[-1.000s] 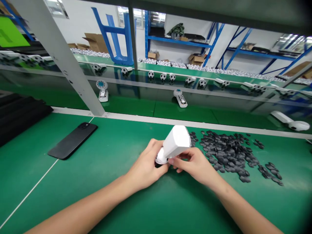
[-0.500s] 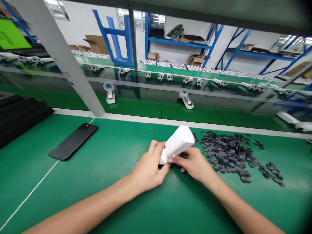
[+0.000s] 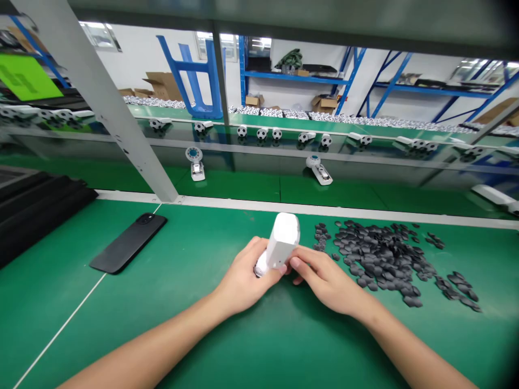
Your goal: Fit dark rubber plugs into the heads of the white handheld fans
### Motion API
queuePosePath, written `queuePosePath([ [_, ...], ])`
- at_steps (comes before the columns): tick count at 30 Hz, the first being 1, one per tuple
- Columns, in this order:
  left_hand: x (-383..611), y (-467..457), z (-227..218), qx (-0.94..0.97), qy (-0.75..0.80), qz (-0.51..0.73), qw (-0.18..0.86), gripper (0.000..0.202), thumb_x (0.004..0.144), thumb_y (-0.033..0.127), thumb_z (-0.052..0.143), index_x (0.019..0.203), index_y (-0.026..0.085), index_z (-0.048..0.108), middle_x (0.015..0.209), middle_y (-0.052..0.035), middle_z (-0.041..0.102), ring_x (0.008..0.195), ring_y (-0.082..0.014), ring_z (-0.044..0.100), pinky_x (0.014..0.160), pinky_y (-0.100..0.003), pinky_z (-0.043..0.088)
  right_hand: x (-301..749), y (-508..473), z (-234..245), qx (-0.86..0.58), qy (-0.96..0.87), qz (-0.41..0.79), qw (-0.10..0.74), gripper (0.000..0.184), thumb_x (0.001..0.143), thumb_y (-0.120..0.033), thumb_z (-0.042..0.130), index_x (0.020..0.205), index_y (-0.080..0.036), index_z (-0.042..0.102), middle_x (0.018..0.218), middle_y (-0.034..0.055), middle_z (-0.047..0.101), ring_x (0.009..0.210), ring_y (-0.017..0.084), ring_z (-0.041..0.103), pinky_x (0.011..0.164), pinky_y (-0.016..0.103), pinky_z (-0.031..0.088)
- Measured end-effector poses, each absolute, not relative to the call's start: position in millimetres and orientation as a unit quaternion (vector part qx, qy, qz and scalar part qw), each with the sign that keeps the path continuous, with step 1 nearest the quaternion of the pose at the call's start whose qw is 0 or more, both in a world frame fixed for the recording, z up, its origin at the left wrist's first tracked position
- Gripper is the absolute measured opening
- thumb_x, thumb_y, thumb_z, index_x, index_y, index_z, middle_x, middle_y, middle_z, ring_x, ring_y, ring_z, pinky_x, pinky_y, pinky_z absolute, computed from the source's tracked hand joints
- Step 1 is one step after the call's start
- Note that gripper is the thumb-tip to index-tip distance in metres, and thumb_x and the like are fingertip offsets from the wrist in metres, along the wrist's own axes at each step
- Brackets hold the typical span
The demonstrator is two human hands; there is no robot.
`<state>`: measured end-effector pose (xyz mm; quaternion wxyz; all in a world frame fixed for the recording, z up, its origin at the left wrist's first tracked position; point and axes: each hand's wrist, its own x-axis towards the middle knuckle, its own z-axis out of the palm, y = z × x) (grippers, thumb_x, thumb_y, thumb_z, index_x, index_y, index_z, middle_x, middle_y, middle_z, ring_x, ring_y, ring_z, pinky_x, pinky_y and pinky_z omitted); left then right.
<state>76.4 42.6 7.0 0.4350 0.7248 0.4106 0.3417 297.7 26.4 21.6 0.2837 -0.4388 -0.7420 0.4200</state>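
Note:
My left hand (image 3: 249,275) is wrapped around a white plastic housing (image 3: 283,237) with a blocky handle, which is tilted up with its end towards me. The lower part of the housing is partly covered by my fingers. Close against its right side is my right hand (image 3: 320,275), thumb and forefinger pinched together. Whatever those fingertips hold, if anything, is hidden. Small black flat pieces (image 3: 377,254) lie in a loose pile to the right of my right hand.
A black phone (image 3: 128,243) lies on the green table at left, near dark stacked material (image 3: 40,210). Beyond the table's pale edge, white units (image 3: 197,165) sit on a green belt. Football-patterned units (image 3: 262,133) line a ledge behind. A slanted metal post (image 3: 121,119) rises at left.
The white housing has turned more upright, its end swinging left. My right hand has shifted slightly with it, and its thumb has come off the housing's lower part. The view has tilted slightly.

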Motion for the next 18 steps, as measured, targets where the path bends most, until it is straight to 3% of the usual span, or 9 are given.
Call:
queuePosePath([
  [5, 74, 44, 8, 0.656, 0.393, 0.350, 0.541, 0.028, 0.095, 0.043, 0.065, 0.112, 0.020, 0.064, 0.101, -0.0046, 0.065, 0.090, -0.0209, 0.058, 0.081, -0.032, 0.047, 303, 30, 20, -0.454, -0.746, 0.400, 0.279, 0.033, 0.112, -0.038, 0.041, 0.128, -0.029, 0.069, 0.102, 0.0036, 0.070, 0.089, 0.018, 0.066, 0.077, 0.030, 0.055],
  [13, 67, 44, 8, 0.584, 0.261, 0.318, 0.701, 0.055, 0.089, 0.052, 0.068, 0.131, 0.018, 0.059, 0.096, -0.0044, 0.059, 0.065, -0.0116, 0.047, 0.056, -0.023, 0.037, 307, 32, 16, -0.469, -0.722, 0.411, 0.299, 0.035, 0.112, -0.040, 0.037, 0.133, -0.029, 0.064, 0.104, 0.0028, 0.072, 0.080, 0.016, 0.065, 0.065, 0.026, 0.053],
  [15, 63, 42, 7, 0.590, 0.226, 0.304, 0.713, 0.062, 0.086, 0.051, 0.069, 0.138, 0.019, 0.055, 0.099, -0.0057, 0.059, 0.066, -0.0121, 0.048, 0.058, -0.024, 0.039, 309, 33, 18, -0.474, -0.728, 0.393, 0.301, 0.034, 0.112, -0.039, 0.038, 0.131, -0.029, 0.064, 0.102, 0.0024, 0.072, 0.079, 0.016, 0.065, 0.068, 0.028, 0.052],
  [18, 65, 40, 6, 0.626, 0.260, 0.319, 0.662, 0.067, 0.084, 0.043, 0.070, 0.144, 0.021, 0.050, 0.116, -0.0097, 0.062, 0.082, -0.0171, 0.057, 0.069, -0.027, 0.046, 317, 38, 22, -0.485, -0.729, 0.363, 0.318, 0.033, 0.111, -0.038, 0.038, 0.130, -0.029, 0.064, 0.104, 0.0024, 0.073, 0.079, 0.016, 0.065, 0.074, 0.030, 0.052],
])
